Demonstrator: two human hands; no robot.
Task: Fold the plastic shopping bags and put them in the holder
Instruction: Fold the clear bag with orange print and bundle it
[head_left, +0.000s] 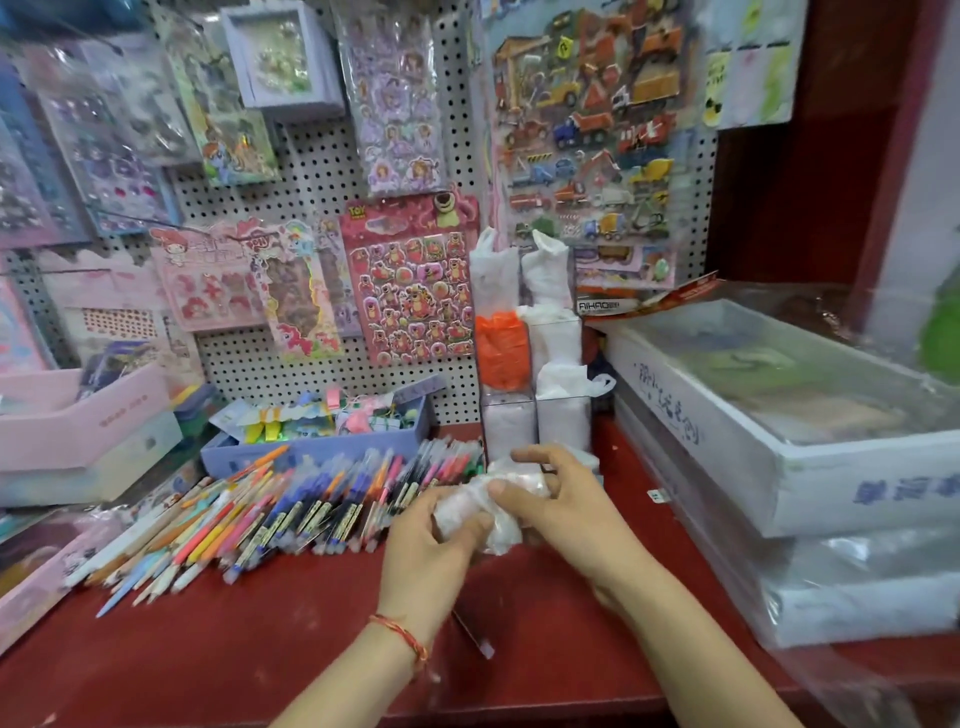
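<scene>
Both my hands are closed round one crumpled, clear-white plastic bag (460, 506), held just above the red counter (260, 649). My left hand (431, 540) pinches its near end with thumb and curled fingers; my right hand (561, 499) wraps the far end, thumb on top. I have one bag in my grip, and I cannot tell how far it is folded.

Just beyond my knuckles stands the clear holder (509, 431), two columns of compartments. In it I count one orange bag (501, 353) in the left column and about five white bundles around it, one spilling out on the right.

Left of my left hand lies a fan of pens (291, 514), too many to count. Right of my right hand sit stacked white boxes (727, 452), at least two. There is one red string bracelet (402, 631) on my left wrist.
</scene>
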